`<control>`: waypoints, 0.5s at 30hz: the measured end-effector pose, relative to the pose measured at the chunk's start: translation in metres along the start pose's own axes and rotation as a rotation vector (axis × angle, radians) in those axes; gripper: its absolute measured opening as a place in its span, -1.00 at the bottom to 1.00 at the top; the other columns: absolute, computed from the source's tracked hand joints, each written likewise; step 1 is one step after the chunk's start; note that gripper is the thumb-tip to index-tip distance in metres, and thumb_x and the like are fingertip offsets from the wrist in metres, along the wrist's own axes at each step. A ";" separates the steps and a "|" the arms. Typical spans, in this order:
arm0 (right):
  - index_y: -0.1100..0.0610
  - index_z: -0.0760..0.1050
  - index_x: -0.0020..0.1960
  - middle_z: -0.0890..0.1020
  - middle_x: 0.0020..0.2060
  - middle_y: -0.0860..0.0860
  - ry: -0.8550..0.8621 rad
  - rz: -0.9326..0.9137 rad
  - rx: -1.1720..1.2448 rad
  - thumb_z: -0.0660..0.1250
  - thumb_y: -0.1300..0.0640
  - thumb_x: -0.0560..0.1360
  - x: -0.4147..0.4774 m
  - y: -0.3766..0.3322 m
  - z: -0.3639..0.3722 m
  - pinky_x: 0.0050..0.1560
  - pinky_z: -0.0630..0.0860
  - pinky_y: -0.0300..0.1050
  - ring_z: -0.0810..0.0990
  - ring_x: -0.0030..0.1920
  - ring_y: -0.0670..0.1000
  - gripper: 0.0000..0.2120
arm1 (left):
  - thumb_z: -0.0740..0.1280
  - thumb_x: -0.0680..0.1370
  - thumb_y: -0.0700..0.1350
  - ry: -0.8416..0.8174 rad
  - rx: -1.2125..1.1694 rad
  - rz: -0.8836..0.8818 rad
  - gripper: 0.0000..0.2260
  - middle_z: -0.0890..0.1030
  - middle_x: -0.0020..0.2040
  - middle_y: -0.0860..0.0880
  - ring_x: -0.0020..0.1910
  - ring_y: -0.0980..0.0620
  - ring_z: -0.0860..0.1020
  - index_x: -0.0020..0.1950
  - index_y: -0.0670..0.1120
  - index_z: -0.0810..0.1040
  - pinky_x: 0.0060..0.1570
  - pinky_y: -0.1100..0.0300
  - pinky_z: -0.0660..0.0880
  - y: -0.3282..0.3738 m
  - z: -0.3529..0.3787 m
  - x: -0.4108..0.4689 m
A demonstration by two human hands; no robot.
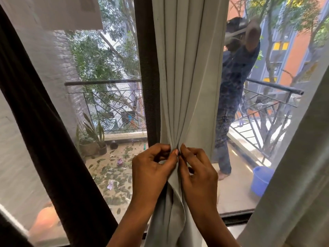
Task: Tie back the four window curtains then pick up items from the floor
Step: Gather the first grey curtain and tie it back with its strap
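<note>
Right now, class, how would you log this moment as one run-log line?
left hand: pinches grey curtain | right hand: pinches grey curtain | folds: bunched between hands

Left hand (151, 168) and right hand (197, 173) pinch the gathered grey curtain (187, 77)

Middle curtain (187, 86) runs out of frame top and bottom. Left hand (153, 166) and right hand (197, 168) pinch into its gathered folds, fingertips buried. What sits between them, perhaps only cloth, cannot be told. Right curtain (293, 175), cut by the edge, covers part of the blue bucket (260, 179).
</note>
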State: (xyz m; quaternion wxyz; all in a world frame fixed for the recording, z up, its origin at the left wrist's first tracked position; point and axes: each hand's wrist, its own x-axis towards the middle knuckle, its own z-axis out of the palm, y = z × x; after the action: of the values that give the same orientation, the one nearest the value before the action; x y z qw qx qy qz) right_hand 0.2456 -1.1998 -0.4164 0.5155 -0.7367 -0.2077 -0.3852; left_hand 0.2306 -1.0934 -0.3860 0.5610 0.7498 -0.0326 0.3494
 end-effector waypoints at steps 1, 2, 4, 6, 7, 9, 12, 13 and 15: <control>0.03 0.55 0.22 0.50 -0.07 -0.15 -0.019 -0.001 -0.009 0.25 0.12 0.52 0.000 0.000 -0.001 -0.25 0.58 -0.11 0.56 -0.11 -0.17 -0.72 | 0.50 0.42 -0.17 -0.006 -0.014 -0.015 -0.95 0.68 -0.30 0.08 -0.30 0.17 0.64 -0.18 -0.04 0.68 -0.21 0.30 0.55 0.001 0.000 0.000; 0.04 0.56 0.21 0.50 -0.10 -0.15 -0.039 0.002 -0.016 0.27 0.15 0.52 0.002 0.001 -0.003 -0.26 0.57 -0.13 0.55 -0.12 -0.17 -0.72 | 0.50 0.42 -0.14 -0.019 -0.033 -0.030 -0.96 0.68 -0.30 0.08 -0.30 0.15 0.64 -0.19 -0.02 0.68 -0.22 0.29 0.55 0.002 0.000 0.001; 0.04 0.59 0.16 0.49 -0.16 -0.14 -0.082 0.008 -0.005 0.28 0.18 0.50 0.006 0.004 -0.008 -0.26 0.55 -0.18 0.54 -0.15 -0.17 -0.74 | 0.50 0.37 0.00 -0.053 -0.097 -0.066 -0.90 0.69 -0.29 0.06 -0.28 0.07 0.66 -0.18 0.01 0.68 -0.20 0.25 0.57 0.007 -0.001 0.002; 0.00 0.60 0.11 0.48 -0.18 -0.16 -0.130 0.004 0.045 0.26 0.14 0.51 0.011 0.008 -0.013 -0.25 0.52 -0.27 0.54 -0.15 -0.18 -0.78 | 0.48 0.29 0.09 -0.083 -0.158 -0.097 -0.80 0.70 -0.28 0.02 -0.26 0.00 0.67 -0.16 0.04 0.69 -0.18 0.20 0.60 0.010 -0.001 0.004; -0.01 0.60 0.10 0.49 -0.16 -0.17 -0.156 0.008 0.079 0.25 0.11 0.51 0.013 0.010 -0.015 -0.23 0.50 -0.30 0.55 -0.12 -0.18 -0.78 | 0.48 0.29 0.09 -0.089 -0.162 -0.105 -0.79 0.70 -0.29 0.01 -0.27 -0.03 0.67 -0.15 0.04 0.69 -0.18 0.17 0.60 0.011 0.000 0.006; -0.01 0.59 0.12 0.53 -0.11 -0.18 -0.210 0.021 0.130 0.21 0.05 0.52 0.016 0.013 -0.017 -0.17 0.50 -0.30 0.57 -0.05 -0.16 -0.75 | 0.51 0.33 0.04 -0.081 -0.120 -0.098 -0.85 0.69 -0.31 0.01 -0.30 -0.01 0.66 -0.16 0.03 0.70 -0.20 0.14 0.61 0.009 0.001 0.010; -0.05 0.54 0.19 0.54 -0.05 -0.20 -0.303 0.015 0.148 0.18 0.03 0.53 0.021 0.019 -0.019 -0.08 0.50 -0.33 0.56 0.02 -0.18 -0.71 | 0.52 0.37 0.03 -0.037 -0.002 -0.037 -0.91 0.69 -0.31 0.11 -0.33 0.14 0.65 -0.19 0.07 0.69 -0.21 0.18 0.59 0.005 0.001 0.013; -0.05 0.53 0.21 0.54 -0.03 -0.19 -0.339 0.001 0.145 0.17 0.04 0.53 0.023 0.021 -0.021 -0.04 0.48 -0.36 0.55 0.03 -0.19 -0.69 | 0.49 0.37 0.04 -0.014 0.028 -0.021 -0.92 0.68 -0.31 0.13 -0.34 0.18 0.64 -0.19 0.07 0.69 -0.22 0.22 0.58 0.004 0.000 0.013; -0.03 0.56 0.19 0.57 0.00 -0.12 -0.373 -0.023 0.153 0.18 0.07 0.51 0.027 0.027 -0.022 0.02 0.47 -0.35 0.55 0.06 -0.19 -0.69 | 0.47 0.39 0.01 0.034 0.083 0.009 -0.92 0.66 -0.35 0.14 -0.37 0.23 0.61 -0.22 0.02 0.68 -0.27 0.32 0.54 0.003 -0.001 0.013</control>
State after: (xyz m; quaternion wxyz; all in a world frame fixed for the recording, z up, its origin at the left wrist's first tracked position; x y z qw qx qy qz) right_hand 0.2736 -1.2330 -0.4076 0.5183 -0.7516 -0.3365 -0.2309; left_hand 0.2389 -1.0888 -0.3762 0.5283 0.7663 -0.0120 0.3655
